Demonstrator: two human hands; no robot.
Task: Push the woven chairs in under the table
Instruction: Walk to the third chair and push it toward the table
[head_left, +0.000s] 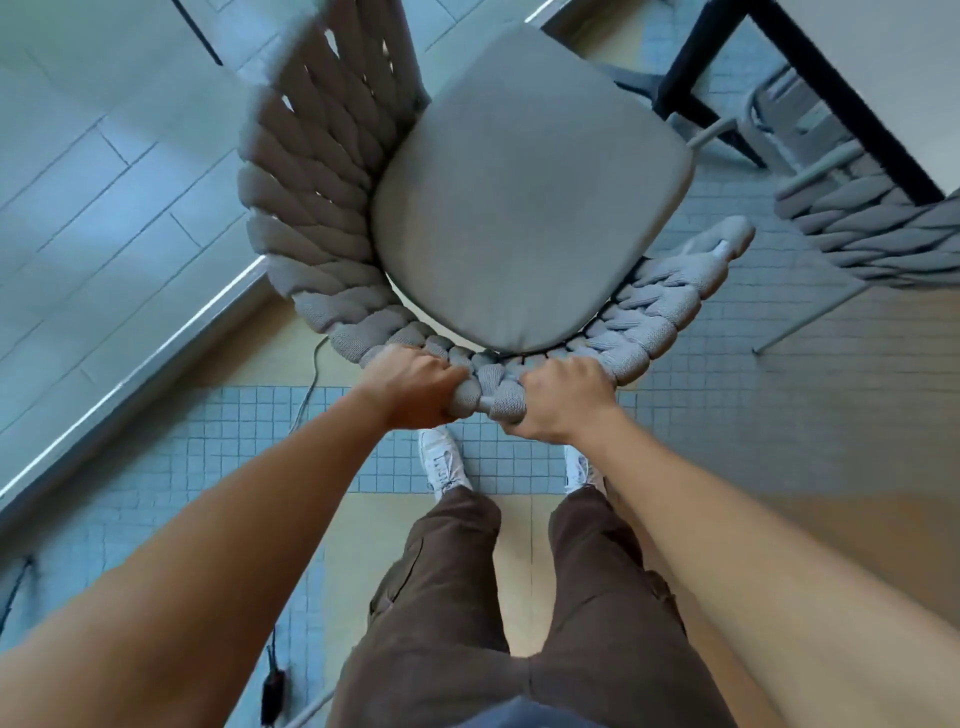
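Observation:
A grey woven chair (311, 208) with a thick rope back and a grey seat cushion (530, 197) stands straight below me. My left hand (410, 387) and my right hand (563, 400) both grip the top of its woven backrest, side by side. The table (878, 57), pale-topped with a black frame, is at the upper right, its black leg just beyond the chair's seat. A second woven chair (878, 228) stands at the right, partly under the table edge.
A raised metal-edged threshold (130, 384) runs diagonally at the left, with grey floor planks beyond it. A thin cable (311, 379) lies on the small-tiled floor near the chair. My feet in white shoes (441, 462) stand just behind the chair.

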